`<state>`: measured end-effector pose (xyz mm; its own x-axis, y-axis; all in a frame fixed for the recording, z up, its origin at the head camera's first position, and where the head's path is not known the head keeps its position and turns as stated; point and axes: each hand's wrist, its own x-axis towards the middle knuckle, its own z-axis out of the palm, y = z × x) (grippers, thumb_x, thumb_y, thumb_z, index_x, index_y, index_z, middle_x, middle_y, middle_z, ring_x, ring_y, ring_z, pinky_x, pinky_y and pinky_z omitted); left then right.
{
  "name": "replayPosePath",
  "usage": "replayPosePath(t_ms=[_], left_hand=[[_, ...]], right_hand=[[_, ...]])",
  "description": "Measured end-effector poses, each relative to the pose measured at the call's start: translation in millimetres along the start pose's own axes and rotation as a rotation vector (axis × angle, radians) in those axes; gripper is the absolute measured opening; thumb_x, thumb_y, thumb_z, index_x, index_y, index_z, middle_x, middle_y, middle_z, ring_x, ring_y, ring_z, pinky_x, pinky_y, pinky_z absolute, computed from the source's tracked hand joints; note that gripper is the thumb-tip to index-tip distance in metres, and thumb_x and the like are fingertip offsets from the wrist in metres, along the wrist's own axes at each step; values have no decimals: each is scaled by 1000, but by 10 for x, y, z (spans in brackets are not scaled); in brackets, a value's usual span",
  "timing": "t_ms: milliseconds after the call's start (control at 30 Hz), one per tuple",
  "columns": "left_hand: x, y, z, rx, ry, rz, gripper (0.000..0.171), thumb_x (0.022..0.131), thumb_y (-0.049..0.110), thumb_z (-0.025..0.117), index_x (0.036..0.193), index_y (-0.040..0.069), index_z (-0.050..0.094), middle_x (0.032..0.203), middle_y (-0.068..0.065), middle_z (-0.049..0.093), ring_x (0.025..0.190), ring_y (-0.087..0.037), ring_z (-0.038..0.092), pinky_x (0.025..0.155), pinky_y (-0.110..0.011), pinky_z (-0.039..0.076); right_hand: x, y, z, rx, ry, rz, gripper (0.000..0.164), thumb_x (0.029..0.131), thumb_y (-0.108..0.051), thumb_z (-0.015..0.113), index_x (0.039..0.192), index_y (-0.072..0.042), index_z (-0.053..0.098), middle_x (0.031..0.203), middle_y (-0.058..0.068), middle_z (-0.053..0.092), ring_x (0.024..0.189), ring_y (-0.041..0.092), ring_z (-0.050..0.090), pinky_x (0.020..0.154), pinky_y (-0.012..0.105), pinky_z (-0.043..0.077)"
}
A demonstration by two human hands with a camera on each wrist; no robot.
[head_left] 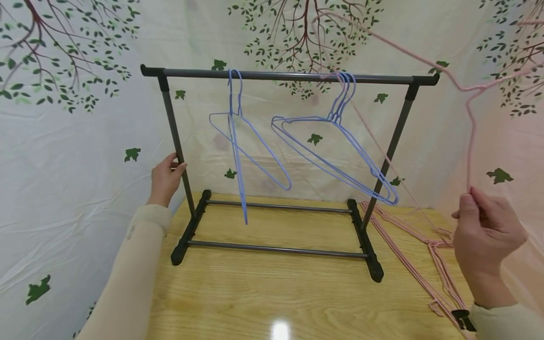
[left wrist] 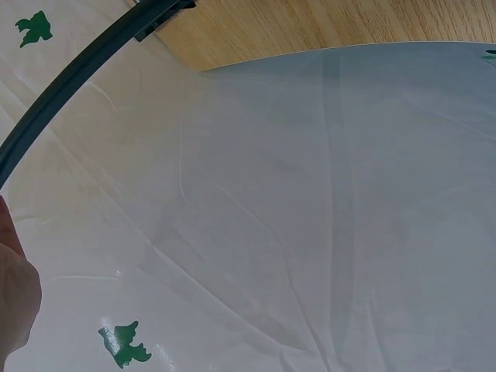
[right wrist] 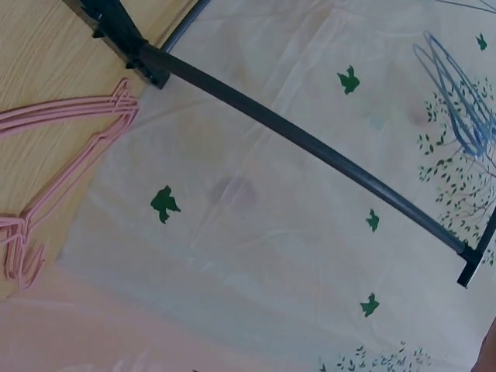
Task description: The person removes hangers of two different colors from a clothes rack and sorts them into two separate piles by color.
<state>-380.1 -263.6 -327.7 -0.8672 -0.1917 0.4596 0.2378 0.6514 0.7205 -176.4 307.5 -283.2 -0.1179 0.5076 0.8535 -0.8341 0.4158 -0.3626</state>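
Note:
A dark metal garment rack [head_left: 276, 75] stands on the table. My left hand [head_left: 165, 180] grips its left upright [head_left: 173, 118], thumb in front; part of that hand [left wrist: 17, 298] shows at the left wrist view's edge. Raised at the right, my right hand [head_left: 486, 231] pinches the wire of a pink hanger [head_left: 408, 53]. The far end of that wire overlaps the rack's top rail in the head view. Two blue hangers [head_left: 265, 146] hang left of the rail's middle. Several more blue hangers [head_left: 340, 177] hang bunched toward its right end.
Several pink hangers [right wrist: 66, 112] lie in a pile on the wooden table [head_left: 263, 293], right of the rack's foot [head_left: 369, 255]. Close behind the rack hangs a pale sheet [head_left: 199, 141] printed with trees and green birds; it also runs along both sides.

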Motion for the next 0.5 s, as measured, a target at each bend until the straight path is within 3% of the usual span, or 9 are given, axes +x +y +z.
replayPosePath(t_ms=[100, 267, 433, 500], left_hand=[[-2, 6, -2, 0, -2, 0, 41, 103, 21, 56, 140, 4, 53, 119, -28, 64, 106, -43, 64, 88, -55, 50], [-11, 18, -12, -1, -5, 6, 41, 103, 22, 56, 139, 4, 54, 119, -27, 64, 106, -43, 64, 89, -55, 49], [-12, 18, -24, -4, -12, 9, 41, 103, 21, 56, 139, 4, 54, 119, -27, 64, 107, -43, 63, 90, -55, 49], [-14, 18, -28, -4, -12, 8, 41, 103, 21, 56, 139, 3, 54, 119, -28, 64, 107, -43, 63, 90, -55, 49]], right_hand=[[56, -2, -35, 19, 67, 19, 10, 85, 14, 65, 91, 21, 69, 76, 3, 66, 56, 0, 60, 60, 8, 47], [110, 51, -193, -108, 108, 88, 14, 91, 7, 64, 100, 14, 72, 82, -6, 62, 59, -4, 59, 63, 6, 46], [165, 186, -486, -420, 116, 299, 22, 100, -10, 58, 115, -5, 73, 80, -18, 58, 64, -10, 54, 65, 5, 42], [185, 230, -603, -592, 80, 339, 27, 103, -20, 54, 125, -16, 68, 79, -26, 54, 66, -14, 50, 66, 4, 39]])
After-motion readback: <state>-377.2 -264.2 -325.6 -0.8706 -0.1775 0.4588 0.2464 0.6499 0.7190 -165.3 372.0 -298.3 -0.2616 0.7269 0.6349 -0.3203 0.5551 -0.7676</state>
